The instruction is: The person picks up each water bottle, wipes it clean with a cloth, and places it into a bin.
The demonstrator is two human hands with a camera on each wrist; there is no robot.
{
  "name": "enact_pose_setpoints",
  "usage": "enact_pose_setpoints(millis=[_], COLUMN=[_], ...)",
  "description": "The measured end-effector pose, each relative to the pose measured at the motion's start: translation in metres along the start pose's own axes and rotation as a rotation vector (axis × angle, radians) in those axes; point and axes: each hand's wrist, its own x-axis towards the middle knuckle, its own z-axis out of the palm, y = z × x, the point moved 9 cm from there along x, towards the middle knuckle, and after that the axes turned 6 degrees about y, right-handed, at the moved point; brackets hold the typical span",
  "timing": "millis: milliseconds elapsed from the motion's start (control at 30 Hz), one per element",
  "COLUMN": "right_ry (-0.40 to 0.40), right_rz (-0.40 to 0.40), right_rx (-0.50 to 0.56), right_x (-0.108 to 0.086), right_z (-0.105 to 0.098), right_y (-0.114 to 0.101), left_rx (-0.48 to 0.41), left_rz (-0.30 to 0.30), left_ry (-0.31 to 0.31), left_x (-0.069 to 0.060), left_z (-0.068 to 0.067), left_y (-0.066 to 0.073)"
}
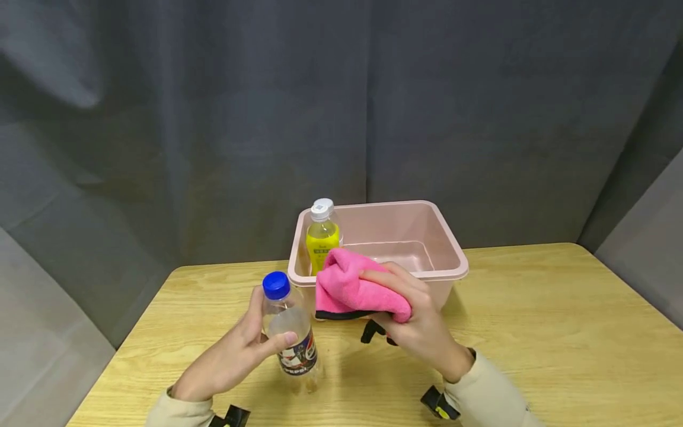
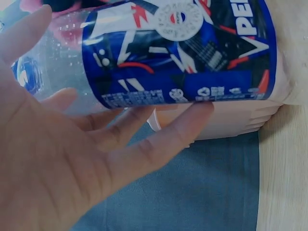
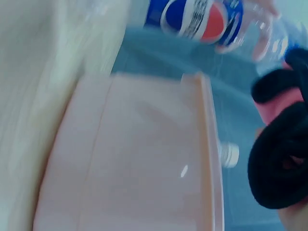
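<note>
A clear Pepsi bottle with a blue cap (image 1: pixel 276 286) is held upright by the left hand (image 1: pixel 232 356), its thumb across the front above the label (image 1: pixel 299 357). In the left wrist view the fingers (image 2: pixel 159 144) lie along the side of the bottle (image 2: pixel 178 53). To the right, the right hand (image 1: pixel 413 314) grips a bunched pink cloth (image 1: pixel 354 284) with a dark edge, in front of the bin's near rim. The right wrist view shows the cloth's dark edging (image 3: pixel 279 159) at the right, apart from the bottle (image 3: pixel 202 19).
Behind the hands stands a pink plastic bin (image 1: pixel 453 270) on the wooden table (image 1: pixel 533 332). Inside at its left are a yellow-labelled bottle (image 1: pixel 322 240) and another white-capped bottle (image 1: pixel 326 203). A dark curtain (image 1: pixel 256 118) hangs behind the table.
</note>
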Motion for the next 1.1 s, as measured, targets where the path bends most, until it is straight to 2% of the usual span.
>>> enact_pose_setpoints(millis=[67, 133, 300, 433, 467, 700, 967, 1100], right_ry=[0.039, 0.027, -0.148, -0.243, -0.251, -0.281, -0.314, -0.332], right_rz=[0.001, -0.027, -0.07, -0.094, -0.103, -0.086, -0.046, -0.075], right_rx=[0.074, 0.091, -0.034, -0.122, -0.133, -0.183, -0.227, -0.239], right_x=[0.0, -0.001, -0.009, -0.013, -0.014, -0.015, -0.016, -0.017], right_z=[0.003, 0.011, 0.035, 0.045, 0.046, 0.049, 0.051, 0.052], right_y=[-0.004, -0.009, -0.011, -0.011, -0.012, -0.012, -0.008, -0.009], left_rx=[0.019, 0.045, 0.116, 0.139, 0.146, 0.163, 0.215, 0.2], left_rz=[0.009, 0.034, 0.076, 0.055, 0.05, 0.125, 0.113, 0.109], left_ry=[0.006, 0.011, 0.006, -0.01, -0.008, 0.037, 0.081, 0.081], left_x=[-0.001, -0.003, -0.006, -0.006, -0.006, -0.005, -0.005, -0.004], left_z=[-0.002, -0.003, -0.006, -0.008, -0.009, -0.01, -0.013, -0.013], left_y=[0.001, 0.002, 0.003, 0.0, 0.0, 0.007, 0.009, 0.009])
